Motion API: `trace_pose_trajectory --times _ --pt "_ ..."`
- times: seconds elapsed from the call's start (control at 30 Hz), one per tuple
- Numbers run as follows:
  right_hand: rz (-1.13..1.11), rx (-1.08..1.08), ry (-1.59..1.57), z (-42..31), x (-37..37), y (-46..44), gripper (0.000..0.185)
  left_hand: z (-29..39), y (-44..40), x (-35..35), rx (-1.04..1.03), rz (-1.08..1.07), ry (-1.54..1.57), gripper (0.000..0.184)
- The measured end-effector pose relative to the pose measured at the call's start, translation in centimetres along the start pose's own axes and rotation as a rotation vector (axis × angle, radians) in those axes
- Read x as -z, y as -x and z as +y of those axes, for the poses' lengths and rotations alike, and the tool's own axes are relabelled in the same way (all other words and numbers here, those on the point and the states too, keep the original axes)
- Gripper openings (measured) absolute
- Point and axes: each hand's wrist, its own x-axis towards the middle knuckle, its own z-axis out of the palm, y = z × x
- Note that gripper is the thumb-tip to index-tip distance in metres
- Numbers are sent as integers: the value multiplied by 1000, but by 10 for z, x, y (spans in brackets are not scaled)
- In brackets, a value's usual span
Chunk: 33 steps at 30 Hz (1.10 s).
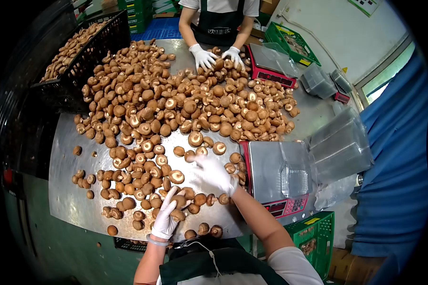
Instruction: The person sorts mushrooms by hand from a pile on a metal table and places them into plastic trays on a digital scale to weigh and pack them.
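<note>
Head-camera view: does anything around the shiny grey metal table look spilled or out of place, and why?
Yes: a small brown object, apparently a fallen mushroom, lies alone on the green floor, off the grey metal table. It looks odd because many brown-capped mushrooms are heaped up on the table.

The silver metal worktop (67,190) fills the middle of the frame. Brown shiitake mushrooms (147,88) heap across its upper half, thinning to loose ones at lower left. Two red-trimmed digital scales stand on it, the nearer scale (264,166) right of centre, the farther scale (267,56) above, with clear plastic containers (318,81) at upper right.
</note>
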Motion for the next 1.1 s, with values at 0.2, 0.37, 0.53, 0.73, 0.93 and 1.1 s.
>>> trace_pose_trajectory --times 0.2,0.37,0.53,0.73,0.93,1.1 --pt "244 -161 578 48 -24 -77 54 11 12 0 -29 38 -30 54" --pt "346 -21 473 52 -22 -70 21 17 33 14 14 58 -279 47" --pt "-176 49 -372 -57 -47 -16 33 21 57 23 82 -241 -600 35" --pt "-203 325 -117 -62 -82 -81 24 14 65 17 190 -272 -629 44" --pt "19 114 366 -6 -100 -149 36 38 63 8 -11 -54 -491 54" --pt "-18 67 226 -6 -83 -131 38 47 48 18 -206 131 -274 54"
